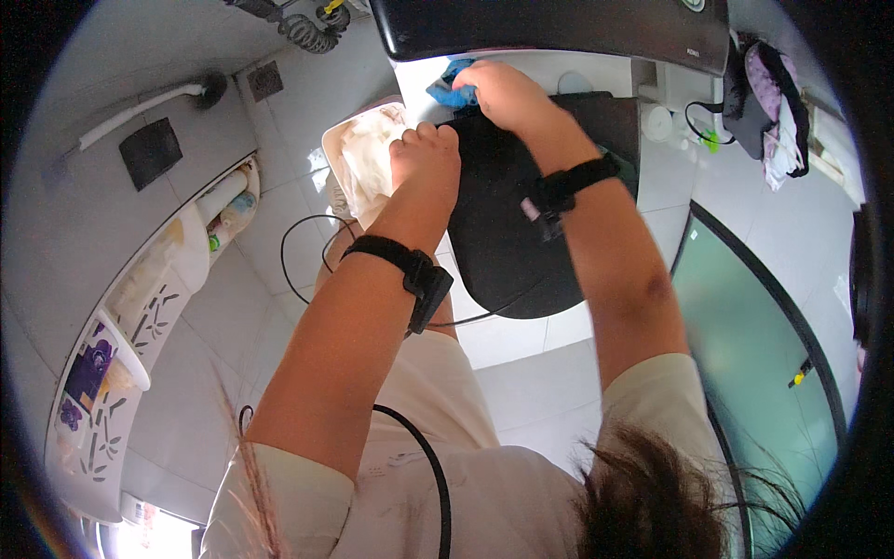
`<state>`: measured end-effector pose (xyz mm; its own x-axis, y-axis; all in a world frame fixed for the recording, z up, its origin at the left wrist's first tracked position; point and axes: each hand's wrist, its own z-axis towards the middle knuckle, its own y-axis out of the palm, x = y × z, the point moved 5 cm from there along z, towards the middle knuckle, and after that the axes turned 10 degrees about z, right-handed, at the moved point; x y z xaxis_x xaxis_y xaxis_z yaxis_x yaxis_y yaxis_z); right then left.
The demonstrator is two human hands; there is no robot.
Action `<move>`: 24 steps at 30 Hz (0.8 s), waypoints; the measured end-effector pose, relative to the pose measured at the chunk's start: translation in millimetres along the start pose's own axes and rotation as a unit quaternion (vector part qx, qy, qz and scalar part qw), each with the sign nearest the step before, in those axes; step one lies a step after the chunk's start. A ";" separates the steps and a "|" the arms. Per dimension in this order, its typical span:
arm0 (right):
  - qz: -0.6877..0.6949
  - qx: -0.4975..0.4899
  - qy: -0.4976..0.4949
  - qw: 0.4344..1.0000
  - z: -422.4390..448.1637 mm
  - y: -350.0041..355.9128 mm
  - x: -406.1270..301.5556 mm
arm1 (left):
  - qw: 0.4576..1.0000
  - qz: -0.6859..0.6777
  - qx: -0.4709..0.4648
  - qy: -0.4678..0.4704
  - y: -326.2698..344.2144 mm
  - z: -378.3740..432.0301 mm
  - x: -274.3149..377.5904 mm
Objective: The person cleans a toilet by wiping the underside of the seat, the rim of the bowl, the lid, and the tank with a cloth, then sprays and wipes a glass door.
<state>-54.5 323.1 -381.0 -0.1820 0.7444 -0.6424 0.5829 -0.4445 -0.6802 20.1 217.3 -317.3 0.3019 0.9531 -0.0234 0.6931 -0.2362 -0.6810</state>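
Note:
My right hand [506, 98] is closed around a crumpled blue cloth [450, 92]. It presses over the white surface [419, 73] at the back of a toilet, just below a black tank or panel [559, 28]. The black toilet lid [524, 265] is down under my right forearm. My left hand [427, 157], its fingers curled, is at the left edge of this lid, overlapping a lined waste bin [360, 157] in the view. Whether those fingers grip the lid's edge is hidden. Each wrist wears a black strap.
A white corner shelf [157, 307] with bottles and packs hangs on the left wall. Clothing [768, 105] hangs at the upper right, above a white roll-like item [656, 124]. A frosted green glass door [754, 335] stands on the right. Black cables [297, 237] loop near my leg.

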 end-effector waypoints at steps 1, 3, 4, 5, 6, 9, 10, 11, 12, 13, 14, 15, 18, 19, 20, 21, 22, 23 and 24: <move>-0.007 -0.001 -0.003 1.000 -7.8 5.5 -3.3 | 1.000 0.014 -0.001 0.022 -12.8 -9.3 -4.6; -0.018 0.210 0.011 0.977 -27.3 -2.4 -5.3 | 1.000 -0.016 0.009 0.012 20.4 5.6 -1.0; -0.109 0.208 0.076 0.969 -34.1 -7.7 -9.1 | 0.999 -0.040 0.009 0.002 28.5 9.6 -2.9; -0.143 0.229 0.089 0.959 -41.5 -12.2 -4.8 | 0.999 -0.045 0.010 -0.003 37.1 12.8 -5.3; -0.175 0.273 0.130 0.937 -55.3 -23.9 11.1 | 0.999 -0.045 0.003 0.009 35.7 13.5 -0.1; -0.199 0.245 0.224 0.922 -47.7 -35.3 20.7 | 0.998 -0.055 0.001 0.017 34.8 11.5 -0.1; -0.187 0.176 0.283 0.924 -42.1 -33.0 23.1 | 0.998 -0.057 0.005 0.018 35.1 12.1 0.6; -0.169 0.128 0.252 0.944 -33.6 -21.2 13.2 | 0.998 -0.060 0.011 0.021 40.9 12.2 3.1; -0.151 0.108 0.218 0.958 -26.4 -12.1 8.5 | 0.994 -0.086 0.072 0.015 44.4 12.4 6.8; -0.145 0.132 0.172 0.965 -21.9 -2.1 -14.6 | 0.986 -0.111 0.125 0.001 48.7 10.6 1.1; -0.088 0.140 0.116 0.979 -24.2 1.6 -11.2 | 0.982 -0.161 0.100 0.021 42.3 7.0 4.3; 0.039 0.164 -0.035 0.985 -27.2 3.5 -28.1 | 0.981 -0.161 0.109 0.025 42.4 4.5 -3.5; 0.269 0.146 0.034 0.952 -32.7 7.8 -101.7 | 0.915 -0.385 -0.039 0.113 108.3 -2.1 -58.3; 0.329 0.166 0.023 0.929 -43.6 -3.6 -116.5 | 0.875 -0.463 -0.040 0.133 124.6 -1.0 -76.7; 0.366 0.196 0.043 0.909 -59.5 -23.5 -124.8 | 0.866 -0.484 -0.022 0.125 109.8 -10.4 -93.4; 0.403 0.225 0.062 0.885 -71.2 -43.2 -133.0 | 0.862 -0.493 -0.010 0.114 90.3 -20.7 -113.1; 0.477 0.274 0.070 0.832 -80.9 -58.5 -130.9 | 0.859 -0.501 0.004 0.103 67.7 -33.2 -134.9; 0.546 0.317 0.075 0.772 -87.7 -71.9 -128.9 | 0.862 -0.498 0.013 0.089 53.8 -40.8 -154.4; 0.552 0.348 0.050 0.756 -87.3 -93.2 -132.1 | 0.851 -0.519 0.010 0.079 40.1 -49.7 -170.0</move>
<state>-15.6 309.7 -202.0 0.1914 -0.2523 -0.9485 -0.2283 -0.9513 0.2069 29.1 36.4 -304.2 -0.3801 0.6093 0.6960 0.6295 0.7217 -0.2880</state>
